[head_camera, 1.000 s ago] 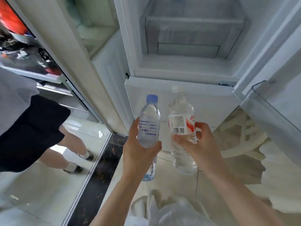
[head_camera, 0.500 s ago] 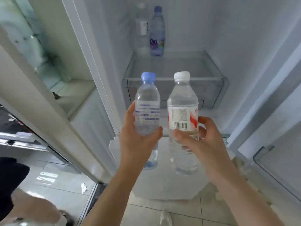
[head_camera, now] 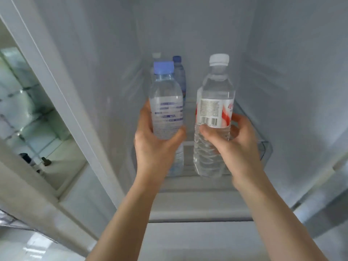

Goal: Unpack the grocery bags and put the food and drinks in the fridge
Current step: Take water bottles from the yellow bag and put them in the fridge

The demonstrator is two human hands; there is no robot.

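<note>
Inside the open fridge [head_camera: 282, 91], we have both arms stretched forward, each hand carrying one water bottle upright above the clear shelf [head_camera: 264, 147]. Our left hand [head_camera: 156, 146] grips the blue-capped bottle [head_camera: 165, 102] around its lower half, the thumb curled across the front below the blue print and the fingers wrapped round the far left side; the cap and shoulder of the bottle rise well above the hand, and its base shows just below the palm. Our right hand [head_camera: 233, 140] grips the white-capped bottle [head_camera: 214, 110] at the bottom edge of its red and white label, the thumb pressed on the front beside the barcode and the fingers curled round the right side; the ribbed lower part of this bottle hangs to the left of the palm. The two bottles stand side by side with a narrow gap between them, not touching. Farther back on the same shelf, partly hidden behind the blue-capped bottle, stands a dark blue bottle [head_camera: 179, 72], and the pale cap of one more bottle [head_camera: 156, 56] peeks out to its left. To the left of the fridge wall, we see a glass-fronted cabinet [head_camera: 28, 110] with greenish shelves.
</note>
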